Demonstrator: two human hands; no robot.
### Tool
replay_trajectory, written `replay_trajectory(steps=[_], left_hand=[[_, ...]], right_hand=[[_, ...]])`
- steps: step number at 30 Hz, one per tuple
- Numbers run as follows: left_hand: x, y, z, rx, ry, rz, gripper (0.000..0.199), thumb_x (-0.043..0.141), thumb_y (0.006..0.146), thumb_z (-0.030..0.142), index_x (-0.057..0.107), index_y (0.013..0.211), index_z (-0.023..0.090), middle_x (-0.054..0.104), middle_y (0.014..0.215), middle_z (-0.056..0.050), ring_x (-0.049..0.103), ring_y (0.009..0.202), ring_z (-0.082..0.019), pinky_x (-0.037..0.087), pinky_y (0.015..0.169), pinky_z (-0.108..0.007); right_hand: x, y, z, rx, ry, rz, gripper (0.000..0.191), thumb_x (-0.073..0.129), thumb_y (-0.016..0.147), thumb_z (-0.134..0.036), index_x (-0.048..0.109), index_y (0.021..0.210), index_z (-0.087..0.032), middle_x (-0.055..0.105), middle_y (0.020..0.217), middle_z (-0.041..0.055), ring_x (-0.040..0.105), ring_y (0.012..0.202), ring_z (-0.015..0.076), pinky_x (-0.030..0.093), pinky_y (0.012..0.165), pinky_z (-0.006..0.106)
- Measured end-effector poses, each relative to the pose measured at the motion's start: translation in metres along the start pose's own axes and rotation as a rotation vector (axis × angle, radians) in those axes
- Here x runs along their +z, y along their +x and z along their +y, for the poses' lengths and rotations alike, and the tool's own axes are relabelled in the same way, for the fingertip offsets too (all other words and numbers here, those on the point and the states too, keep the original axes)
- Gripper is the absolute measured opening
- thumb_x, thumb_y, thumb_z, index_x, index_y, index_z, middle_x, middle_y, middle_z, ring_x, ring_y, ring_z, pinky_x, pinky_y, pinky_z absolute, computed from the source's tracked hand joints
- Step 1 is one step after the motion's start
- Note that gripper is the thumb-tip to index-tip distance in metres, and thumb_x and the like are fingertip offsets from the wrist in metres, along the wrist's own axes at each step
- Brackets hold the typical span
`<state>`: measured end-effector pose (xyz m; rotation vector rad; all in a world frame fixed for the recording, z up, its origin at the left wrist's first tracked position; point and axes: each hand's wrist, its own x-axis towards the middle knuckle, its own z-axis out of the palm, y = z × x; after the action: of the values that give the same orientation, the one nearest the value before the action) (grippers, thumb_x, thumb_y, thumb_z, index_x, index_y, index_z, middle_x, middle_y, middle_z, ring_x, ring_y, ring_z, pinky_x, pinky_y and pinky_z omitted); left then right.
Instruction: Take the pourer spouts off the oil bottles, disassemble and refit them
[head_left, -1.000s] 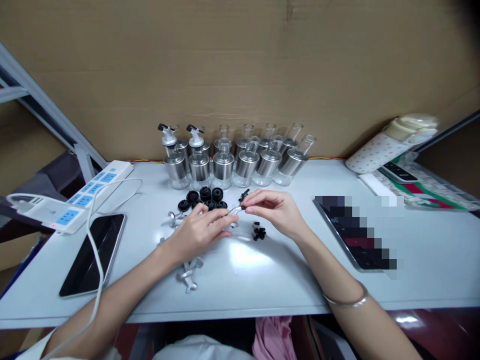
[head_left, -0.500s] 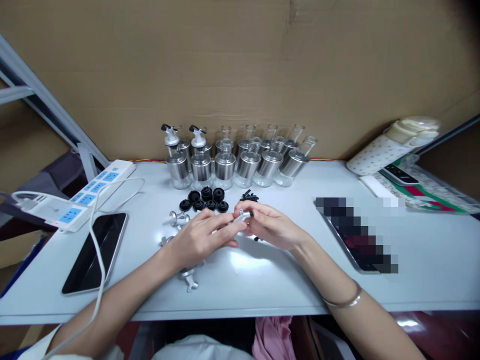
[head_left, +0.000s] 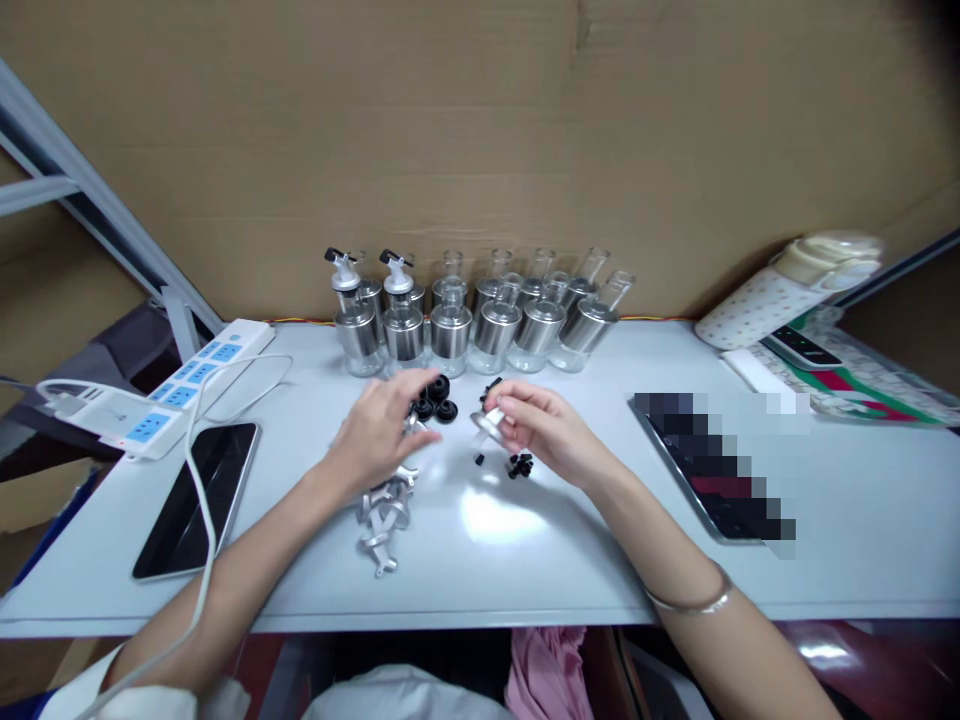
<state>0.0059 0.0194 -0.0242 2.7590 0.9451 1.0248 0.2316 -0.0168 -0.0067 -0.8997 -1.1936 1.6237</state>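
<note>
My right hand [head_left: 551, 430] is closed round a silver pourer spout [head_left: 487, 424], its round flange turned to the left. My left hand [head_left: 379, 430] holds nothing; thumb and fingers are spread over the black ribbed stoppers [head_left: 446, 411], partly covering them. Whether it touches any of them I cannot tell. More silver spouts [head_left: 386, 520] lie in a loose pile just in front of that hand. Small black pieces [head_left: 520, 465] sit below my right hand, and thin black levers [head_left: 491, 387] show partly behind it.
Glass bottles with steel sleeves [head_left: 450, 335] stand in rows at the back, two fitted with pourers [head_left: 397, 272]. A power strip [head_left: 191, 385], a cable and a phone [head_left: 199, 500] lie left. Another phone [head_left: 675, 470] and a leaning spotted flask [head_left: 765, 300] are on the right.
The two hands have come apart. My left hand has let go of the spout and moved left to the black stoppers. My right hand keeps the spout, now with its flange showing.
</note>
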Motion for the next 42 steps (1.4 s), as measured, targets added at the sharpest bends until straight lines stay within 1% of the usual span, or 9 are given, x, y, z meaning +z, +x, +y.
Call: replay_trajectory(steps=[3,5,8,12,20,26,29,36,42], left_hand=[[0.002,0.004,-0.015,-0.406,-0.009,-0.004,0.042,0.046,0.094,0.034,0.041,0.132,0.018,0.059,0.122,-0.013,0.058,0.107,-0.024,0.045,0.092,-0.04],[0.005,0.006,-0.021,-0.491,0.009,-0.08,0.041,0.049,0.091,0.026,0.044,0.131,0.016,0.06,0.122,-0.013,0.055,0.111,-0.026,0.043,0.096,-0.042],[0.008,0.007,-0.021,-0.452,0.062,-0.202,0.036,0.046,0.092,0.021,0.049,0.127,0.018,0.061,0.124,-0.012,0.052,0.115,-0.028,0.042,0.094,-0.045],[0.008,0.007,-0.018,-0.397,0.07,-0.226,0.028,0.044,0.093,0.019,0.055,0.119,0.021,0.063,0.121,-0.01,0.054,0.113,-0.028,0.04,0.088,-0.043],[0.001,0.007,-0.021,-0.328,0.104,-0.095,0.007,0.053,0.09,0.018,0.057,0.094,0.019,0.069,0.099,-0.006,0.06,0.097,-0.024,0.038,0.082,-0.038],[-0.009,0.007,0.002,-0.196,-0.009,0.134,0.006,0.059,0.089,0.023,0.054,0.089,0.018,0.067,0.09,-0.003,0.062,0.088,-0.02,0.041,0.08,-0.033],[-0.011,0.006,0.011,-0.133,-0.01,0.144,0.007,0.058,0.09,0.025,0.053,0.09,0.019,0.067,0.09,-0.003,0.062,0.087,-0.019,0.041,0.08,-0.032],[-0.005,0.002,-0.009,-0.253,0.144,0.029,0.013,0.052,0.092,0.023,0.053,0.104,0.017,0.065,0.098,-0.007,0.059,0.095,-0.024,0.041,0.084,-0.037],[0.003,0.008,-0.024,-0.341,-0.032,0.029,0.017,0.043,0.094,0.019,0.054,0.106,0.017,0.058,0.106,-0.008,0.058,0.101,-0.02,0.045,0.091,-0.035]], right_hand=[[-0.004,0.0,-0.008,-0.041,0.089,0.143,0.024,0.075,0.07,-0.037,0.062,0.075,-0.017,0.044,0.053,-0.0061,0.038,0.047,0.0055,0.03,0.045,0.02],[-0.005,0.0,-0.012,-0.05,0.113,0.188,0.024,0.076,0.067,-0.036,0.063,0.074,-0.017,0.045,0.052,-0.0058,0.038,0.048,0.006,0.03,0.045,0.02],[-0.006,0.0,-0.013,-0.047,0.122,0.193,0.023,0.075,0.067,-0.035,0.063,0.074,-0.017,0.046,0.052,-0.0053,0.039,0.048,0.0064,0.032,0.045,0.021],[-0.006,-0.001,-0.011,-0.044,0.119,0.178,0.022,0.074,0.069,-0.035,0.063,0.076,-0.017,0.047,0.053,-0.0052,0.04,0.048,0.0063,0.033,0.046,0.021],[-0.008,0.0,-0.013,-0.076,0.128,0.205,0.027,0.078,0.066,-0.038,0.064,0.074,-0.017,0.047,0.052,-0.0058,0.041,0.048,0.0061,0.033,0.046,0.021],[-0.013,0.0,-0.015,-0.231,0.056,0.323,0.033,0.082,0.062,-0.042,0.06,0.072,-0.02,0.045,0.047,-0.008,0.038,0.044,0.0052,0.031,0.045,0.021],[-0.015,-0.001,-0.017,-0.286,0.036,0.393,0.034,0.08,0.064,-0.045,0.058,0.072,-0.021,0.047,0.048,-0.0077,0.039,0.044,0.006,0.031,0.044,0.022],[-0.015,0.0,-0.015,-0.286,-0.051,0.429,0.032,0.077,0.066,-0.046,0.059,0.076,-0.022,0.05,0.054,-0.0063,0.044,0.047,0.0079,0.034,0.046,0.024],[-0.014,0.002,-0.012,-0.276,-0.089,0.411,0.029,0.074,0.07,-0.045,0.061,0.08,-0.022,0.049,0.056,-0.0062,0.046,0.049,0.0083,0.037,0.05,0.026]])
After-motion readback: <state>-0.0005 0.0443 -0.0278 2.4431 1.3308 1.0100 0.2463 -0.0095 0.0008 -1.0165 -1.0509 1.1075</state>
